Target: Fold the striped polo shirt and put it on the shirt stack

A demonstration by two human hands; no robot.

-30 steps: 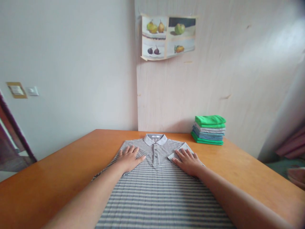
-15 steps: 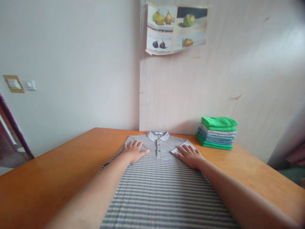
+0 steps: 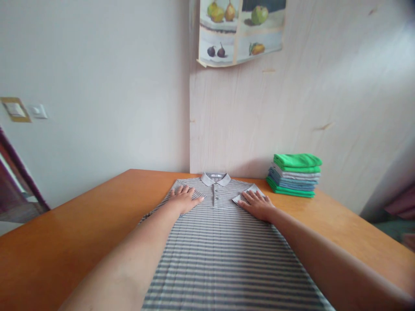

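A grey striped polo shirt [image 3: 220, 242] lies front up on the table, its plain grey collar at the far end and its buttoned placket in the middle. Both short sleeves are folded inward over the chest. My left hand [image 3: 183, 199] rests flat on the left sleeve, fingers spread. On the other side my right hand [image 3: 256, 204] lies flat over the right sleeve, whose pale cuff edge shows beside the fingertips. The shirt's bottom hem runs out of view below.
A stack of folded clothes [image 3: 294, 176] in green, grey and blue stands at the table's back right. The orange-brown wooden table [image 3: 81, 224] meets the wall behind. A fruit picture sheet [image 3: 241, 34] and a wall switch [image 3: 38, 111] are on the walls.
The camera view has tilted slightly downward, so the wall picture is higher in the frame. Both hands stay flat on the folded sleeves with hardly any movement.
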